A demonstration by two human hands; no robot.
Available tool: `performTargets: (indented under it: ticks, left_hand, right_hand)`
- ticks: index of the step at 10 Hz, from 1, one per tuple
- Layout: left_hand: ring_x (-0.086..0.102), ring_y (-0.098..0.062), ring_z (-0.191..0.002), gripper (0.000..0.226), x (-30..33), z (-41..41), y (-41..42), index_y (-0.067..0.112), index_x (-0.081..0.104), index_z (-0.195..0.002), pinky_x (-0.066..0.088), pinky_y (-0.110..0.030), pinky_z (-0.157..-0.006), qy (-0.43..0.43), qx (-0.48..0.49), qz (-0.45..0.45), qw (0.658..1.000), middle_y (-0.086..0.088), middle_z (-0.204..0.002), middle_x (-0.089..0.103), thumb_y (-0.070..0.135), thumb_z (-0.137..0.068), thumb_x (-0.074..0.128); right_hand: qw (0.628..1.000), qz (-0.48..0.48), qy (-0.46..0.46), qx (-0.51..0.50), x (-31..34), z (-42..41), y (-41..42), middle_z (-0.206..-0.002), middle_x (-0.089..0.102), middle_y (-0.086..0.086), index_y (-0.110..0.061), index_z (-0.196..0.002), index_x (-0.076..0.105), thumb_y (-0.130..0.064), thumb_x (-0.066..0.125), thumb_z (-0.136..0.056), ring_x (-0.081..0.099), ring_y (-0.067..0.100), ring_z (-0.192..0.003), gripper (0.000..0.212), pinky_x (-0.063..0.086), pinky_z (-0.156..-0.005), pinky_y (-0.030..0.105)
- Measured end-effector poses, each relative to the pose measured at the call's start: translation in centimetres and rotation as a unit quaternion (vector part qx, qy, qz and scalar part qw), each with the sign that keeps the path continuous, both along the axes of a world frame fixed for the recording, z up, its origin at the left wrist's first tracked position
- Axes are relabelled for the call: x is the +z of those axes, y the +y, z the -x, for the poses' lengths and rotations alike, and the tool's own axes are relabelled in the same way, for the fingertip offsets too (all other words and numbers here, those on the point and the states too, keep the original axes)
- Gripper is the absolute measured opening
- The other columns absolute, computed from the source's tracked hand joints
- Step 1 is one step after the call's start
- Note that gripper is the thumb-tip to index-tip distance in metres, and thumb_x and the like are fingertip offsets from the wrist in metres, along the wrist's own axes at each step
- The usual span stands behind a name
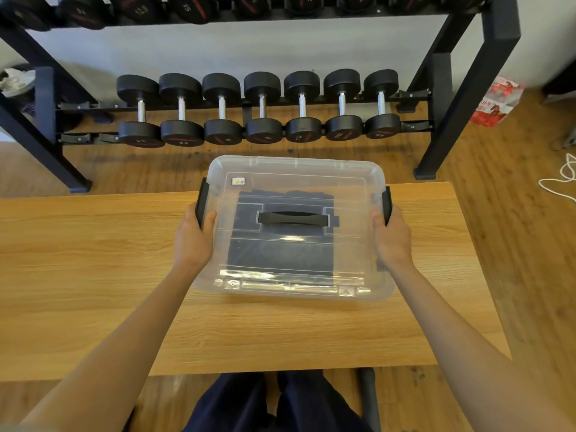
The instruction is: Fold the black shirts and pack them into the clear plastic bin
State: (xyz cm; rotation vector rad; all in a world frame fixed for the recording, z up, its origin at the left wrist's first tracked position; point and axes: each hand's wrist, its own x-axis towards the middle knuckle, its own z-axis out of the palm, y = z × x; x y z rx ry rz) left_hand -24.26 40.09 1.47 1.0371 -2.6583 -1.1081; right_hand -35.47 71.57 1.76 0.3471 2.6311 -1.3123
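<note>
Gripping the clear plastic bin [293,275] at both ends: left hand [194,241] curling round the left black latch [202,204], right hand [392,241] curling round the right latch [387,204]. Showing folded black shirts [280,251] inside, under the closed lid with its black handle [293,218]. Sitting on the wooden table [93,275], facing a dumbbell rack [258,107] beyond.

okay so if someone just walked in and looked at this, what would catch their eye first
First, the clear plastic bin in the middle of the light wooden table, its lid on, with dark folded shirts showing through. The left hand and right hand grip its black side latches. Behind, a row of black dumbbells sits on a dark metal rack along the white wall.
</note>
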Motion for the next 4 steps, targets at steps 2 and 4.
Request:
performTargets:
  ticks: [2,4]
  left_hand:
    - [0.059,-0.031,-0.102,0.046,0.0,0.0,0.0,0.005,0.044,-0.132,0.051,-0.041,-0.079,-0.003,0.005,-0.012,1.0,-0.012,-0.113,0.061,0.039,-0.101,0.045]
    - [0.05,-0.03,-0.117,0.052,0.9,0.5,-0.3,0.009,0.036,-0.142,0.047,-0.044,-0.095,-0.007,0.006,0.006,1.0,-0.014,-0.13,0.045,0.033,-0.098,0.052]
  right_hand:
    - [0.997,-0.062,-0.021,0.041,-0.1,0.3,0.3,-0.117,0.059,0.016,-0.004,-0.131,0.044,-0.033,0.04,-0.102,0.057,0.033,-0.105,0.041,0.046,-0.078,0.039]
    - [0.949,-0.238,0.168,0.123,1.7,0.4,-0.3,-0.127,0.048,0.016,-0.007,-0.136,0.044,-0.02,0.059,-0.092,0.044,0.032,-0.118,0.049,0.039,-0.098,0.042]
